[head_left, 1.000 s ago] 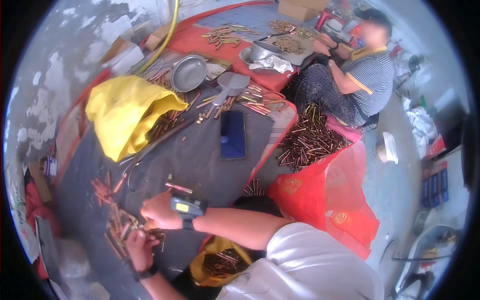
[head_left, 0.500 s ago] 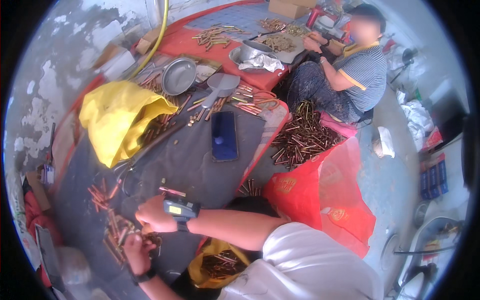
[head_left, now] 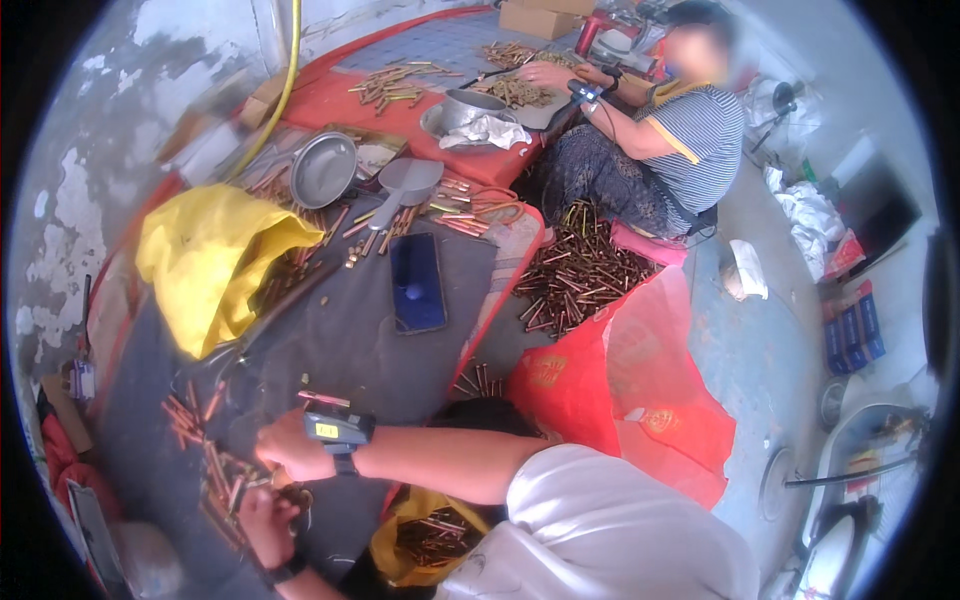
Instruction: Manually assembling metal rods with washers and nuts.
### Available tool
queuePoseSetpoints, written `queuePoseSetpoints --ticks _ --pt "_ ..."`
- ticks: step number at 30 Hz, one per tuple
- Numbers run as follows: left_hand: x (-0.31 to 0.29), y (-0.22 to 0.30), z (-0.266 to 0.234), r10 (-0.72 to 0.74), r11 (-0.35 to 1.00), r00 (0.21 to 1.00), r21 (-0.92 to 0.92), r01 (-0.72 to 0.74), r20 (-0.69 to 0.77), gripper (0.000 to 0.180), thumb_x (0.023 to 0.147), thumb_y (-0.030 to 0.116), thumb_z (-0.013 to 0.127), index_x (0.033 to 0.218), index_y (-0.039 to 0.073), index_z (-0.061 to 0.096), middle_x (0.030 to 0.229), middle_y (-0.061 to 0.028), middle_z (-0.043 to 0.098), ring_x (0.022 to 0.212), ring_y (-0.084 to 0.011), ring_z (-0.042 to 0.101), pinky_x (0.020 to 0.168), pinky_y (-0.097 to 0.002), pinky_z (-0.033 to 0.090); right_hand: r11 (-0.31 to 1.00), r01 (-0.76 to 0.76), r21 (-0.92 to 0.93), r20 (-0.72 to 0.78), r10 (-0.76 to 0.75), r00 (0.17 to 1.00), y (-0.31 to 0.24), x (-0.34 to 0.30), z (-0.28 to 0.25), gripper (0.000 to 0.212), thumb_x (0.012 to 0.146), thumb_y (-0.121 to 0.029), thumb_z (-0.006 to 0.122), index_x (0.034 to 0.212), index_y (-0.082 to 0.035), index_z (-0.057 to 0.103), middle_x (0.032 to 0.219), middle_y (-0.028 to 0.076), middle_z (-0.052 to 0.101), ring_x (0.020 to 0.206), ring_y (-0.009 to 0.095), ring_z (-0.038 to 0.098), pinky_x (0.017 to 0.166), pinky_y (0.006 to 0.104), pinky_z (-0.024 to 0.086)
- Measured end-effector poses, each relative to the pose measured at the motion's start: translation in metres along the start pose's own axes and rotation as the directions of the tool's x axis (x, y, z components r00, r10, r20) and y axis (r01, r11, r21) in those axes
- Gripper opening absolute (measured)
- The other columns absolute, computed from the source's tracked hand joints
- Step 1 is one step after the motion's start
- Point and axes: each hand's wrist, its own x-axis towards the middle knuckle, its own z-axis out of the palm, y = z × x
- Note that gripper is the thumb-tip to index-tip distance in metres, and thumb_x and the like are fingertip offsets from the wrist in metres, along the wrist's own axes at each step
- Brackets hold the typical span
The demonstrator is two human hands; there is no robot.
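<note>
My left hand (head_left: 268, 522) is curled closed at the near left. A copper-coloured bolt (head_left: 237, 495) stands out at its fingertips. Just beyond it, my right hand (head_left: 292, 446) is closed with knuckles up; what its fingers hold, if anything, is hidden. Both hands hover over a loose heap of copper-coloured bolts (head_left: 215, 470) on the dark cloth (head_left: 300, 365). A single bolt (head_left: 325, 399) lies apart, partly behind the device strapped to my right wrist (head_left: 337, 428). Below my right forearm, an open yellow bag (head_left: 395, 565) contains more bolts.
Across the cloth are a yellow sack (head_left: 205, 265), a phone (head_left: 417, 283), a grey scoop (head_left: 410, 180) and a metal pan (head_left: 323, 170). A red bag (head_left: 640, 390) stands beside a large bolt pile (head_left: 575, 270). A co-worker (head_left: 665, 150) sits at the far right, a hand over small parts.
The whole view has shifted, so most things sit farther left. The co-worker's hand has reached out over the pile of small parts. My hands stay close together above the bolts.
</note>
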Motion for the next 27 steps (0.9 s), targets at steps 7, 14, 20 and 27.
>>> queuePoseSetpoints --ticks 7,14,20,27 --pt "0.004 0.000 0.001 -0.015 1.000 1.000 -0.005 0.016 0.007 0.026 0.090 0.026 0.061 0.095 0.001 0.055 0.083 -0.0073 0.057 0.064 -0.0126 0.056 0.052 -0.0245 0.052 1.000 0.002 0.000 -0.021 -0.002 1.000 0.007 0.000 0.002 0.015 0.068 -0.024 0.068 0.069 -0.009 0.066 0.068 0.009 0.063 0.066 0.032 0.065 0.060 0.0427 0.049" --pt "0.000 0.007 0.001 -0.011 1.000 1.000 -0.021 0.012 0.018 0.029 0.089 0.030 0.065 0.093 0.003 0.056 0.084 -0.0061 0.061 0.065 -0.0114 0.056 0.054 -0.0224 0.051 0.997 -0.075 -0.015 0.065 0.076 0.995 -0.009 0.004 -0.007 0.022 0.074 -0.028 0.070 0.072 -0.007 0.063 0.077 0.009 0.062 0.073 0.031 0.063 0.064 0.0440 0.048" --pt "-0.001 0.002 -0.006 -0.013 1.000 0.998 -0.013 0.014 0.057 0.028 0.090 0.029 0.063 0.095 0.003 0.056 0.084 -0.0065 0.061 0.065 -0.0114 0.056 0.054 -0.0231 0.052 0.983 -0.137 -0.122 -0.019 0.135 0.991 -0.007 0.007 0.018 0.025 0.058 -0.029 0.079 0.066 -0.010 0.065 0.070 0.008 0.063 0.068 0.029 0.064 0.060 0.0405 0.049" --pt "0.004 0.005 -0.009 -0.047 0.998 0.999 -0.048 0.046 -0.012 0.021 0.092 0.022 0.059 0.099 0.003 0.055 0.087 -0.0069 0.060 0.067 -0.0111 0.056 0.054 -0.0229 0.053 0.987 -0.160 -0.034 0.042 0.161 0.986 -0.005 0.012 0.020 0.027 0.060 -0.027 0.080 0.073 -0.010 0.065 0.080 0.010 0.064 0.074 0.030 0.064 0.065 0.0409 0.049"
